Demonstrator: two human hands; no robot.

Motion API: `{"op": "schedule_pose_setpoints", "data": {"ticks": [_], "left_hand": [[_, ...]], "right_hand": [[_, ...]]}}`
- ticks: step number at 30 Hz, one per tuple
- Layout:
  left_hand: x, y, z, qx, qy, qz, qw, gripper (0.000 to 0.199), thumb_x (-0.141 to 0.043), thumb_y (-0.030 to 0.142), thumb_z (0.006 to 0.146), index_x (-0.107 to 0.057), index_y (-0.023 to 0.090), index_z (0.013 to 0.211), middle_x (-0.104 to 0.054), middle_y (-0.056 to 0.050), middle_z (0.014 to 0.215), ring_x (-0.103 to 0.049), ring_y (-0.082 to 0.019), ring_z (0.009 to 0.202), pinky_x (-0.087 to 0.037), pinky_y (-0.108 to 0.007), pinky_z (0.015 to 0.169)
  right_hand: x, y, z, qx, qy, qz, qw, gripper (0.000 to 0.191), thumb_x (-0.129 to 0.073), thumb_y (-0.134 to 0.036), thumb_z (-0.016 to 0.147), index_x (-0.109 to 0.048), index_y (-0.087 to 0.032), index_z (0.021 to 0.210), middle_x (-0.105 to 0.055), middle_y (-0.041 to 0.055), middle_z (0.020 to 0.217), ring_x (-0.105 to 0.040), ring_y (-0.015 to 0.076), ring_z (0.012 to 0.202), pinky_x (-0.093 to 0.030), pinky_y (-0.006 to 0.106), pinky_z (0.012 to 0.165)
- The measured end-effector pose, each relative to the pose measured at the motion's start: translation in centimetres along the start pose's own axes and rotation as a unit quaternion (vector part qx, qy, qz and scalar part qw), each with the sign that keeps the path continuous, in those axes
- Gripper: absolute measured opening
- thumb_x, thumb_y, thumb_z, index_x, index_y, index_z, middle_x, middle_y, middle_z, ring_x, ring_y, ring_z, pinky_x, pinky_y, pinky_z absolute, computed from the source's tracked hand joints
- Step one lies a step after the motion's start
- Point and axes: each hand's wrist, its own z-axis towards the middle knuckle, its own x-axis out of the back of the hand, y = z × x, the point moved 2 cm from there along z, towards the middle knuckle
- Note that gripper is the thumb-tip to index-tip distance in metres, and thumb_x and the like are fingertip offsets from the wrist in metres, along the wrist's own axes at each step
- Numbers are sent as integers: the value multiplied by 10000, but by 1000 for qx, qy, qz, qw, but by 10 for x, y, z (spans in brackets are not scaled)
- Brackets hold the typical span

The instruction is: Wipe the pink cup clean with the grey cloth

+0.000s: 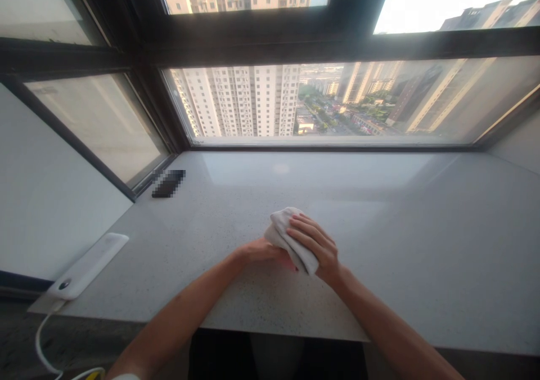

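A white corded device (90, 264) and dark object (169, 184) lie left of the hands (318, 244).

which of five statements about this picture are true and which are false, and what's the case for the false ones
1. The right hand is on a white cloth. True.
2. The left hand is well away from the cloth. False: the left hand is right by it, partly hidden behind it.
3. A dark, pixelated item lies toward the left side of the pale sill. True.
4. The white bar with a cord lies at the sill's right end. False: the white bar is at the left end.
5. Tall buildings show past the dark window frame. True.
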Motion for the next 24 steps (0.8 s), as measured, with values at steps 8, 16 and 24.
{"op": "schedule_pose_setpoints", "data": {"ticks": [8,16,24], "left_hand": [[-44,44,14,50,285,114,950,691,-850,358,813,-678,163,1454,-810,-161,1268,-773,-406,1244,-718,-572,985],[-42,46,-12,18,322,52,945,498,-722,445,939,-742,173,1356,-832,-153,1141,-825,-379,1041,-730,-519,708],[8,11,-8,-43,2,-103,994,777,-954,495,684,-697,157,1335,-798,-89,1114,-769,-287,965,-677,-386,795]], "right_hand": [[2,-5,10,-26,-29,47,998,581,-480,-553,1099,-646,-235,1557,-705,162,1510,-651,386,1450,-525,635,1231],[-4,-16,7,50,-51,3,997,587,-441,-548,1112,-653,-228,1557,-774,150,1409,-706,364,1382,-506,605,1244],[-11,24,-12,-368,44,139,918,470,-501,-515,1107,-835,-204,1223,-850,76,1018,-804,262,895,-657,367,797]]}}
